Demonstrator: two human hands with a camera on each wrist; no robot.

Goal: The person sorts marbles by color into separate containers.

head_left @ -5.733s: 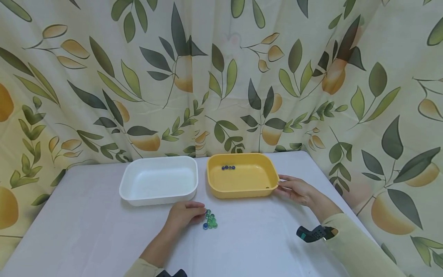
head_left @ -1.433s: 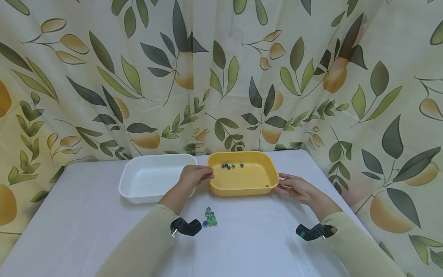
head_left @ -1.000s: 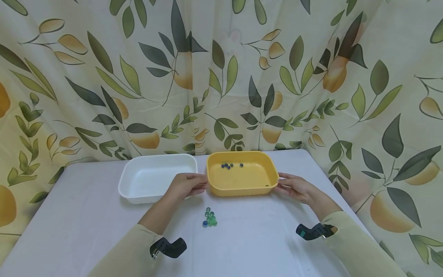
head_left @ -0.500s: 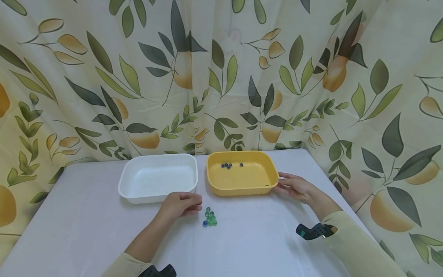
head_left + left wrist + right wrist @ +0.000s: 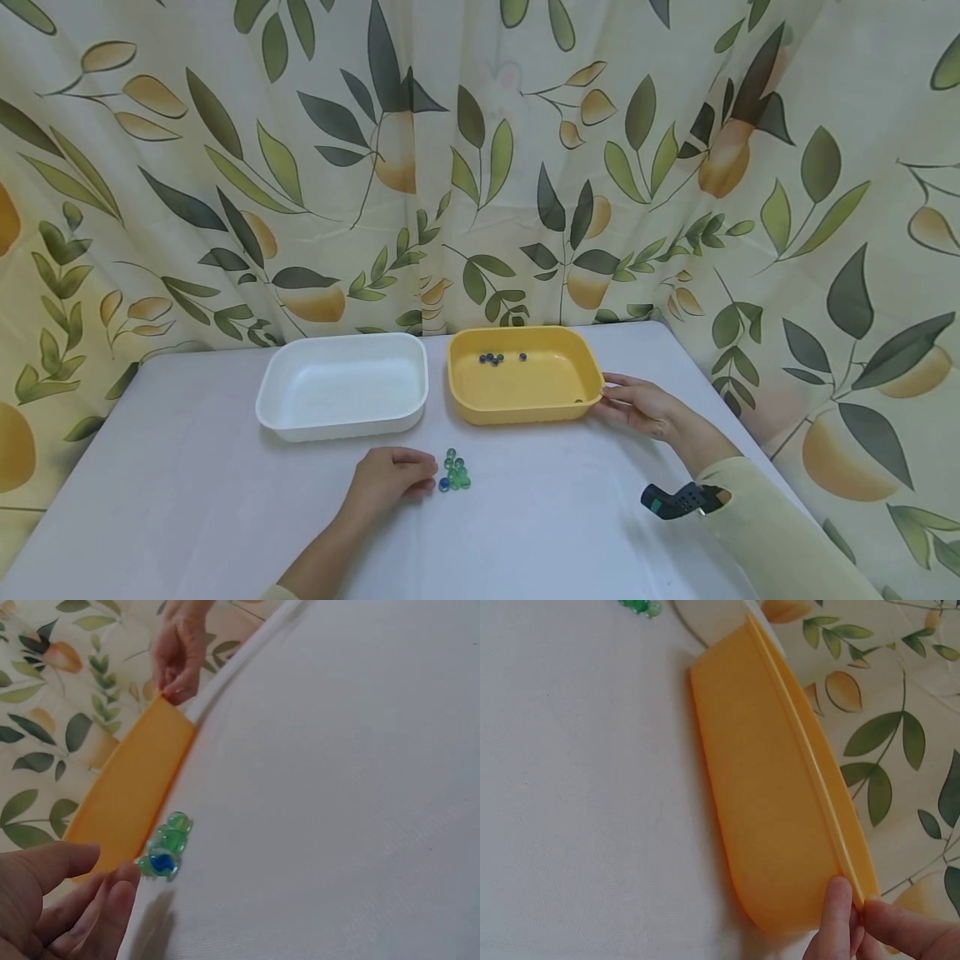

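Observation:
My left hand (image 5: 390, 479) hovers beside a small pile of glass marbles (image 5: 458, 474) on the table. Most of these are green; a blue marble (image 5: 445, 484) sits at the pile's near left. In the left wrist view the thumb stands apart from the loosely bent fingers (image 5: 112, 904), with nothing between them. My right hand (image 5: 637, 406) pinches the right rim of a yellow tray (image 5: 525, 414), thumb on one side and fingers on the other in the right wrist view. Several dark blue marbles (image 5: 491, 359) lie towards the back of that tray.
A white tray (image 5: 341, 429) stands left of the yellow one, a narrow gap between them. Both are near the back edge of the table (image 5: 570, 517), which bears a white cloth. Behind hangs a curtain (image 5: 480, 167) printed with leaves and fruit.
My left hand went from the pile to the yellow tray's left side, then came back to the pile. The marbles in the tray are more and more spread than at first. My right hand stays put.

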